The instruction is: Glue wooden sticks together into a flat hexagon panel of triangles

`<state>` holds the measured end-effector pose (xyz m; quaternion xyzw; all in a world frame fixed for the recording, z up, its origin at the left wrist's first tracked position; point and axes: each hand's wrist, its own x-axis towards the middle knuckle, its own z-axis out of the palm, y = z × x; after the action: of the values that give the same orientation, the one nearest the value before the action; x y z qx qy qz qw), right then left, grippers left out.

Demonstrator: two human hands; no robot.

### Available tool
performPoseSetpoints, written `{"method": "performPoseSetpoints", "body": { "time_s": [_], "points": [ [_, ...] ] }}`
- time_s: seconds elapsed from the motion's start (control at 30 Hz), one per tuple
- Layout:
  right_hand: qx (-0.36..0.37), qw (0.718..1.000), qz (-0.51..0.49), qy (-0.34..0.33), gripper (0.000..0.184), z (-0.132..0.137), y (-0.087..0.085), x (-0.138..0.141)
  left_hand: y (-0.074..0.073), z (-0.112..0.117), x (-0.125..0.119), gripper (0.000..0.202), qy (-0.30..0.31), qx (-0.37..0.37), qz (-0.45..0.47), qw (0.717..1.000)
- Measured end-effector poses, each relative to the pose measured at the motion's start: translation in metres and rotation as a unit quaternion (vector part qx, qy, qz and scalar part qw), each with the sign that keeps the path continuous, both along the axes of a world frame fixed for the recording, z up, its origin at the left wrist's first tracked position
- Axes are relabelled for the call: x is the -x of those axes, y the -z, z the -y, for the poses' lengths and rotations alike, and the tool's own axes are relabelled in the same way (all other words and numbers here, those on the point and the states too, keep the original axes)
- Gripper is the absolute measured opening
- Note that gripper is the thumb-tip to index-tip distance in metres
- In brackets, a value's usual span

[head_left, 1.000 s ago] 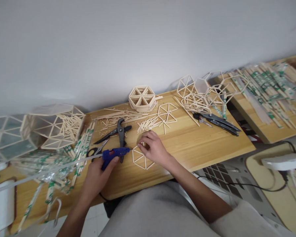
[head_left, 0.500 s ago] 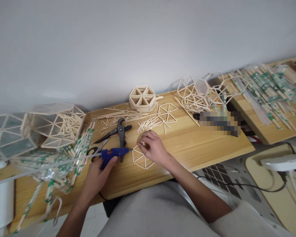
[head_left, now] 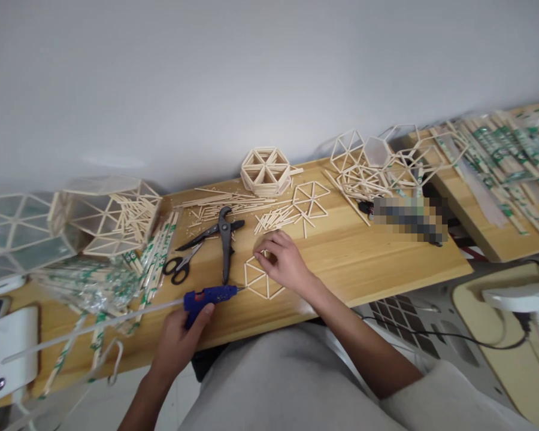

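Note:
My left hand (head_left: 179, 335) grips a blue hot glue gun (head_left: 209, 297) with a long clear glue stick (head_left: 112, 320) trailing from its back. Its nozzle is at the lower left corner of a flat hexagonal frame of wooden sticks (head_left: 257, 281) with spokes. My right hand (head_left: 287, 263) pinches the upper part of that frame, and its fingers and palm hide the right side. Behind the glue gun lie black-handled cutters (head_left: 225, 239) with their jaws apart and a pair of scissors (head_left: 178, 269).
Loose cut sticks (head_left: 273, 219), another spoked frame (head_left: 311, 200) and a stack of hexagons (head_left: 266, 170) stand toward the wall. Assembled hexagon structures (head_left: 117, 218) are at left, near wrapped chopsticks (head_left: 85, 287) and a white device (head_left: 11, 353). More open frames (head_left: 363, 176) sit at right.
The glue gun's nozzle has moved from the frame's upper left corner down to its lower left corner, uncovering the scissors. My right hand stays at the frame. The view has shifted slightly.

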<state>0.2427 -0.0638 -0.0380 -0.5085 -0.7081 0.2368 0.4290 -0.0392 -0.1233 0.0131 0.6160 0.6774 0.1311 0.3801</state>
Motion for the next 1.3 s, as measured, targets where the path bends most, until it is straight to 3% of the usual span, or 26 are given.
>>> {"method": "performPoseSetpoints", "body": {
  "time_s": [0.23,1.3],
  "points": [
    [-0.003,1.0,0.0,-0.003,0.01,0.0012,-0.0007,-0.0012,0.0004,-0.0014,-0.0045,0.059,0.028,-0.054,-0.015,0.998],
    [-0.002,1.0,-0.004,-0.006,0.011,0.0009,-0.0002,-0.0015,0.0053,0.0007,-0.0007,0.057,0.057,-0.107,-0.004,0.993]
  ]
}}
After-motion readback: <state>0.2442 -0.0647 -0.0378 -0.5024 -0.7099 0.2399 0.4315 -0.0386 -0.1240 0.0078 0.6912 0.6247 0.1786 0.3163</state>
